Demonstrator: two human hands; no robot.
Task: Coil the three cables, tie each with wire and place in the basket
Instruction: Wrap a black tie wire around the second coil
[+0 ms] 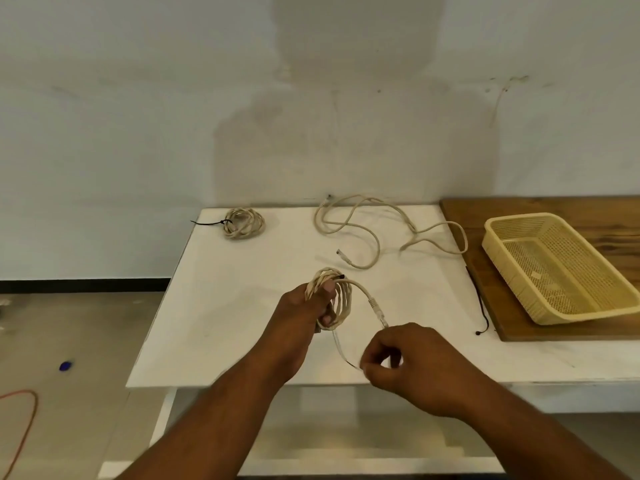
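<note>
Cable coil (341, 299), the second of three beige network cables, stands upright above the near middle of the white table (242, 323). The left hand (304, 313) grips it with fingers and thumb curled through the loops. Its plug end (376, 308) arcs out towards the right hand (412, 362), whose curled fingertips pinch a thin strand (343, 353) running down from the bottom of the coil. That strand is blurred; with a dark tip poking out at the top of the coil, I judge it to be the tie wire, so the step in hand is binding this coil.

The next move calls for drawing the wire snug round the loops and twisting its ends while the left hand keeps the turns bunched.

A tied coil (244, 223) lies at the far left, a loose cable (367, 230) sprawls at the back, and a spare black wire (482, 306) lies by the yellow basket (509, 268), which holds no cable.
</note>
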